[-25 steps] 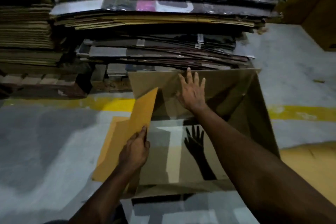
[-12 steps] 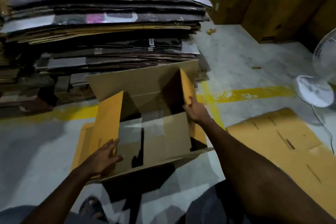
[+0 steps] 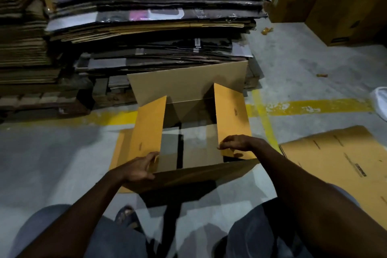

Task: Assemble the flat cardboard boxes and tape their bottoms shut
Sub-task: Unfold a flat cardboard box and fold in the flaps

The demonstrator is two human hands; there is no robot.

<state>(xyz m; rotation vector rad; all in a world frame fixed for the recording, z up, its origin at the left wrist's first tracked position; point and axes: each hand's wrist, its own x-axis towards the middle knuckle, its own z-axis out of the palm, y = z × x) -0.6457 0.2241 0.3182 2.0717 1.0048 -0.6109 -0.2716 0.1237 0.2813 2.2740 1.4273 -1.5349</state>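
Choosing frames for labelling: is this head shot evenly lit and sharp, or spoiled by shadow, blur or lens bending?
Head view: dim, uneven light; the flat cardboard stack sinks into shadow, the box flaps glow orange. Head view: hard shadows inside the box. Head view: wide-angle bowing along the stack's edges; left hand and right hand on the flaps look soft.

Bare forearms [image 3: 83, 205], blue-grey trousers [image 3: 117, 241], a dark sandal [image 3: 125, 214].
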